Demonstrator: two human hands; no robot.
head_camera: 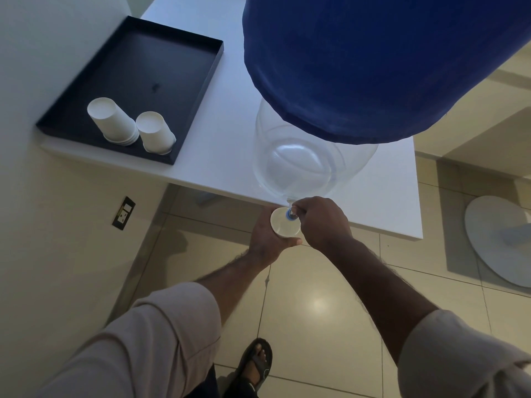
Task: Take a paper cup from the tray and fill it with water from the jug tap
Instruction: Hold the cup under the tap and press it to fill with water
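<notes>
1. Your sleeves (161, 337) fill the near edge of the view, forearms bare beyond them
2. Left hand (265, 237): fingers wrapped around a white paper cup (284, 224), held upright below the table edge, mouth up
3. Right hand (323, 222): fingertips pinched together on the small blue tap (290, 215), which sits just over the cup's rim
4. Tap comes off the base of the clear jug (304, 162); jug stands at the front edge of the white table (227, 116), its top under a blue cloth cover (359, 58)
5. Black tray (201, 90) to the left on the same table, well apart from the jug; two stacks of upturned cups (130, 126) in its near corner
</notes>
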